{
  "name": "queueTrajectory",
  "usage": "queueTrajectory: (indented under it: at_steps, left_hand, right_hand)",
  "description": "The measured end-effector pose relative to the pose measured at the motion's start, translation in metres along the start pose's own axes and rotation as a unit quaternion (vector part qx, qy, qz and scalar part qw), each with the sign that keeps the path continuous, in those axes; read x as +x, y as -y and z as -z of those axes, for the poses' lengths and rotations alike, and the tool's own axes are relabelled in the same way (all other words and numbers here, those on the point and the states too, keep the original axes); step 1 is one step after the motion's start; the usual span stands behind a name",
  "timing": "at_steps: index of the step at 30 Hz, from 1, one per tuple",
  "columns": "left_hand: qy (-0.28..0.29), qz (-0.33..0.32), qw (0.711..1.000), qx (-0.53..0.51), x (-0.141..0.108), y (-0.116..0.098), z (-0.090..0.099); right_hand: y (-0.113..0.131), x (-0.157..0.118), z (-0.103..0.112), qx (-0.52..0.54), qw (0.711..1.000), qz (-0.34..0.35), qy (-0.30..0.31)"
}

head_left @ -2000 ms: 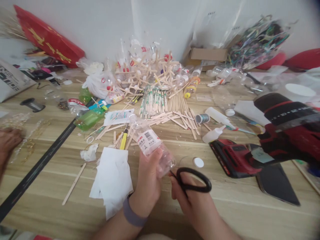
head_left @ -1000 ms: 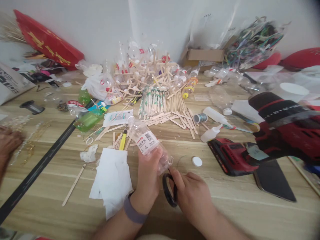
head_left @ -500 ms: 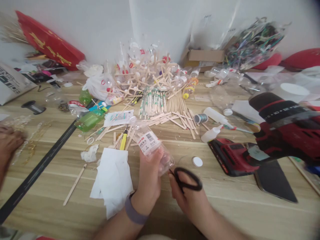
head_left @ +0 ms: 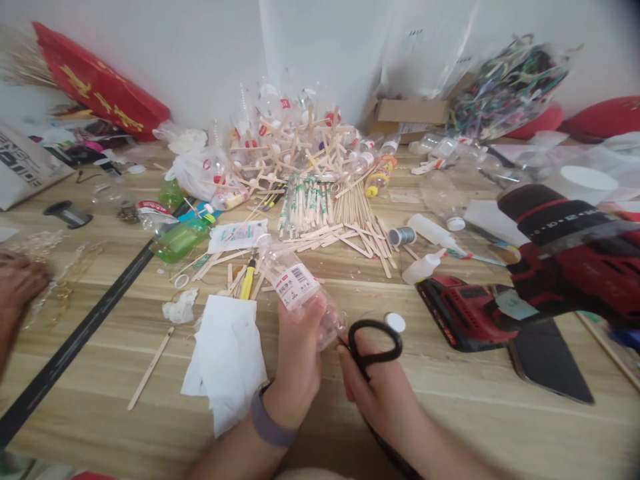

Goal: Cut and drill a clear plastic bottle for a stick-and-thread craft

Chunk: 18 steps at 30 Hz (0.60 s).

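Observation:
A clear plastic bottle (head_left: 295, 287) with a white label is wrapped in the fingers of my left hand (head_left: 303, 340), its neck tilted up and away. My right hand (head_left: 373, 380) grips black-handled scissors (head_left: 377, 341), with one handle loop standing above the fingers. The blades point at the base end of the bottle; whether they touch or pierce it is hard to make out. A white bottle cap (head_left: 395, 323) lies on the table just beyond the scissors. Left of the bottle are white paper sheets (head_left: 227, 363) and a yellow cutter knife (head_left: 247, 280).
A red cordless drill (head_left: 550, 267) stands at the right beside a dark phone (head_left: 553, 360). Wooden sticks (head_left: 350, 237), a green bottle (head_left: 183, 240), glue bottles (head_left: 423, 267) and a thread spool (head_left: 403, 236) spread beyond my hands. Another person's hand (head_left: 23, 280) rests at the left edge.
The scissors have turned slightly in my right hand, the upper loop tipping up and a second handle now showing below. The bottle and my left hand have barely moved.

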<state>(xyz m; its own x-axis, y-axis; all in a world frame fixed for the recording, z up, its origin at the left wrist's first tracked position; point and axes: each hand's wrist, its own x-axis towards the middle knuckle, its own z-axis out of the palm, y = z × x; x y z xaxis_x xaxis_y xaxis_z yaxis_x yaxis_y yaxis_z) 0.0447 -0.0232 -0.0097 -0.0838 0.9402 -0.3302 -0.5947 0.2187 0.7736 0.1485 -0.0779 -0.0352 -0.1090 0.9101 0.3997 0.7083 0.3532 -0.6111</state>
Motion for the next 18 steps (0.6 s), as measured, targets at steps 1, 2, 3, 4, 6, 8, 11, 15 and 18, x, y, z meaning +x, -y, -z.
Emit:
queueTrajectory:
  at_steps: [1, 2, 3, 4, 6, 8, 11, 15, 18]
  left_hand:
    - [-0.004, 0.004, 1.0, 0.001, 0.0, 0.0, 0.0]
    - [-0.009, 0.01, 1.0, 0.002, 0.001, 0.0, 0.0]
    - [-0.012, 0.014, 1.0, 0.003, 0.001, 0.001, 0.0]
    - [-0.012, 0.018, 1.0, 0.003, 0.001, 0.001, 0.0]
    - [0.0, 0.019, 1.0, 0.0, 0.0, 0.001, 0.001]
    - [0.01, 0.016, 1.0, -0.002, -0.001, 0.001, 0.002]
    - [0.011, 0.011, 1.0, 0.001, -0.002, 0.002, 0.003]
    - [0.009, 0.018, 1.0, 0.012, -0.001, 0.005, 0.003]
    - [-0.009, 0.034, 0.999, 0.019, -0.002, 0.005, 0.002]
  right_hand:
    - [-0.002, -0.001, 0.0, -0.035, 0.999, 0.027, -0.001]
    - [-0.003, -0.002, 0.001, -0.082, 0.995, 0.06, -0.005]
    - [-0.005, -0.003, 0.002, -0.121, 0.989, 0.086, -0.008]
    - [-0.005, -0.004, 0.002, -0.141, 0.985, 0.097, -0.009]
    - [-0.003, -0.004, 0.003, -0.139, 0.986, 0.086, -0.016]
    - [0.004, -0.002, 0.003, -0.042, 0.999, 0.014, -0.004]
    - [0.012, 0.001, 0.005, 0.117, 0.986, -0.102, 0.055]
    - [0.005, -0.002, 0.01, -0.065, 0.997, 0.014, 0.028]
    - [-0.002, -0.006, 0.012, -0.198, 0.972, 0.124, 0.001]
